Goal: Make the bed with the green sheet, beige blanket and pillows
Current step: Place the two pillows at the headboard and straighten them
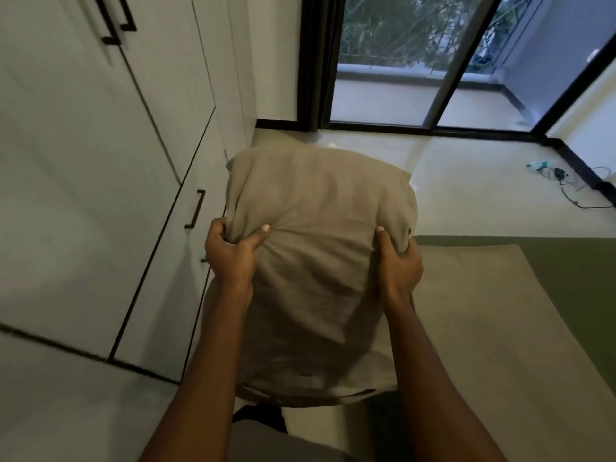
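I hold a beige pillow up in front of me, above the floor beside the bed. My left hand grips its left side, with the thumb pressed into the fabric. My right hand grips the right side the same way. To the right lies the bed, where the beige blanket is spread flat over the green sheet. The green sheet shows along the blanket's far and right edges. The pillow hides the bed's near left corner.
White wardrobe doors and drawers with black handles stand close on the left. A light tiled floor runs to a dark-framed sliding glass door. A bottle and cables lie on the floor at the far right.
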